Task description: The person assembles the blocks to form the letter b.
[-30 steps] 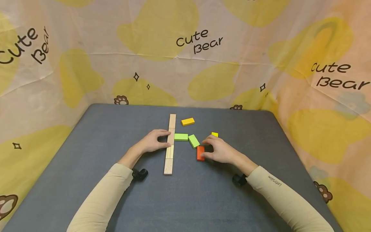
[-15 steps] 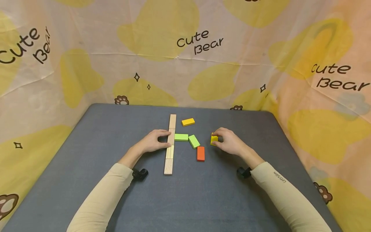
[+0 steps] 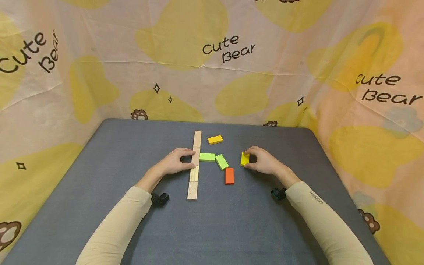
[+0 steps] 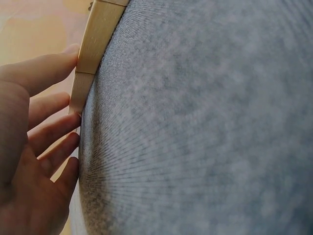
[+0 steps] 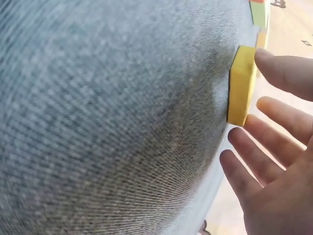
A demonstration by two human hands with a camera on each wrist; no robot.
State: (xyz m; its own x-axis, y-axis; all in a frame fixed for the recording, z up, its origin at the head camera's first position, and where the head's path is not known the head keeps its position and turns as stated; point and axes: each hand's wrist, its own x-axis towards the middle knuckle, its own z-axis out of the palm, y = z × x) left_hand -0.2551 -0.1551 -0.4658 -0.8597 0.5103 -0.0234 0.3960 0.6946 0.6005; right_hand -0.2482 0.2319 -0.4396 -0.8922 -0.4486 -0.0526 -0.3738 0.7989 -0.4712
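Pale wooden blocks form a straight row (image 3: 193, 175) running from near to far. Touching this row from its left side is my left hand (image 3: 172, 161), thumb and fingers spread along it. In the left wrist view, the thumb meets a wooden block (image 4: 98, 39). At the right, my right hand (image 3: 263, 161) holds a yellow block (image 3: 244, 159) lengthwise, thumb at the near end and a finger at the far end. The right wrist view has the yellow block (image 5: 241, 85) resting on the table, with thumb and fingers against it.
A green block (image 3: 207, 157) abuts the row's right side, and a second green block (image 3: 222, 162) lies slanted beside it. An orange-red block (image 3: 229, 176) lies nearer. An orange-yellow block (image 3: 215, 140) lies farther back on the grey table (image 3: 212, 228). Printed cloth (image 3: 185, 36) surrounds the table.
My right hand has moved right, off the orange-red block and onto the yellow block, and its fingers have settled at that block's ends. The left hand has stayed put.
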